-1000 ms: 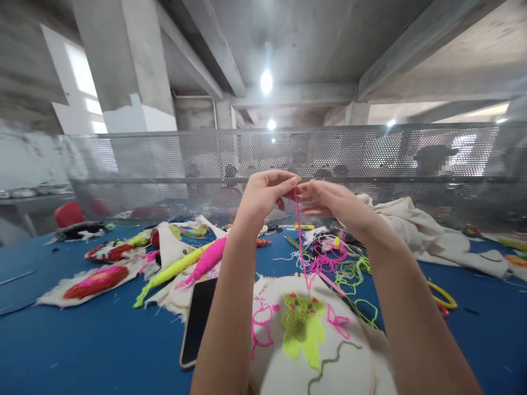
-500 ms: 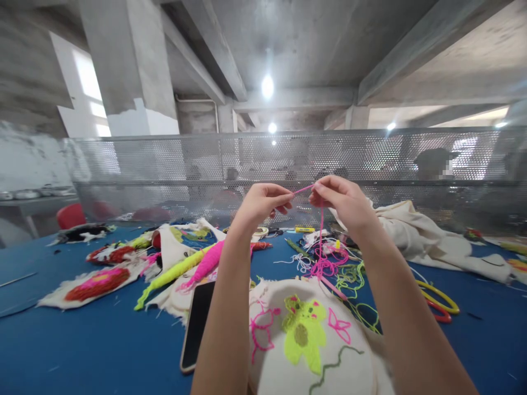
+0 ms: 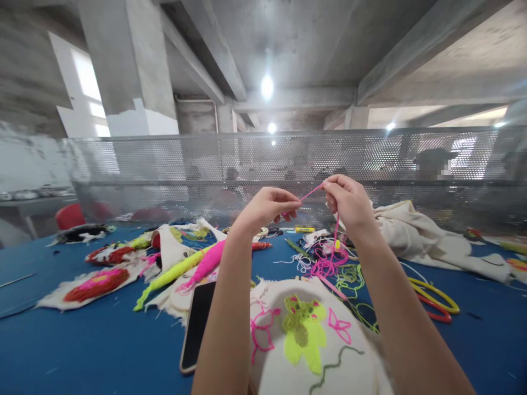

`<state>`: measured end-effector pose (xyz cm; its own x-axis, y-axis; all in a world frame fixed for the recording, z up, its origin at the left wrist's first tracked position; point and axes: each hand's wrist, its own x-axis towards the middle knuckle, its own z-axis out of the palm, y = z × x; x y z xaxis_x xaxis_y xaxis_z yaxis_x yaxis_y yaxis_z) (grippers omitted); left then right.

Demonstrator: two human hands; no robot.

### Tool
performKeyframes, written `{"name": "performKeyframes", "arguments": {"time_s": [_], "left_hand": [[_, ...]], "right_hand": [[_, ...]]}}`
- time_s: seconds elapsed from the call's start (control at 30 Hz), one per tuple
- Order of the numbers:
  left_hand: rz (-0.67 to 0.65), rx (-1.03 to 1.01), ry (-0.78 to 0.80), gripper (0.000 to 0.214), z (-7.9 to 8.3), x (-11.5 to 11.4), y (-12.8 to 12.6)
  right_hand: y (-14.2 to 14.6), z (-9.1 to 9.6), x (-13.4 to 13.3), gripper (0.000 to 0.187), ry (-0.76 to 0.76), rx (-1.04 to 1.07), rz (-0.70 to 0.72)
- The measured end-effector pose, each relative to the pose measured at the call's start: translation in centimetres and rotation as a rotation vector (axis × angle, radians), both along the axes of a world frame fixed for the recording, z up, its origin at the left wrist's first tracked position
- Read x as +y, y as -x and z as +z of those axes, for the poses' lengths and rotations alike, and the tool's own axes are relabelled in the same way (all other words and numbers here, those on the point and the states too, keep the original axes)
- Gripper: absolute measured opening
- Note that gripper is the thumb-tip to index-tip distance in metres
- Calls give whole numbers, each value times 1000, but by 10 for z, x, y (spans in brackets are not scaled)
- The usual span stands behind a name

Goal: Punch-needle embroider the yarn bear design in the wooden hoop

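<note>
- Left hand [image 3: 274, 204] raised over the table; thumb and fingers pinched together on pink yarn [image 3: 312, 192].
- Right hand [image 3: 349, 200] slightly higher, also gripping the yarn between thumb and fingertips; hands apart, a short straight length of it slanting between them.
- From the right hand the yarn drops down to a pink tangle [image 3: 327, 267] on the blue table [image 3: 115, 351], near green and white strands.
- Below, between the forearms: round cloth [image 3: 284, 378], off-white, bearing a yellow-green animal figure [image 3: 304, 334], pink outlines on either side and a wavy dark green line. Neither hand touching it.
- Phone [image 3: 198, 326], dark screen, beside the left forearm, partly covered by it.
- Left of that, a yellow yarn bundle [image 3: 177, 275] and a pink bundle [image 3: 209, 260], lying close together.
- By the right forearm: yellow loop [image 3: 447, 302], red loop just beside it; both partly hidden.
- Farther right, crumpled pale fabric [image 3: 428, 236].
- Behind everything, perforated metal screen [image 3: 164, 159].
</note>
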<state>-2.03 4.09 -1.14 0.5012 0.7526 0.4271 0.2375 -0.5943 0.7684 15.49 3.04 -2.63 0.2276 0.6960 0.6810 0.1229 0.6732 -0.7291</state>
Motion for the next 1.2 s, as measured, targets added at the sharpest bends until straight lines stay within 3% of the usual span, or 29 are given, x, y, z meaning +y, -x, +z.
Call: {"name": "performKeyframes", "arguments": {"time_s": [0.23, 1.2], "left_hand": [[-34, -5, 13, 18, 0, 0, 2], [73, -12, -12, 11, 1, 0, 0]], "right_hand": [[-4, -2, 4, 10, -35, 8, -49], [-13, 1, 0, 9, -83, 95, -113]]}}
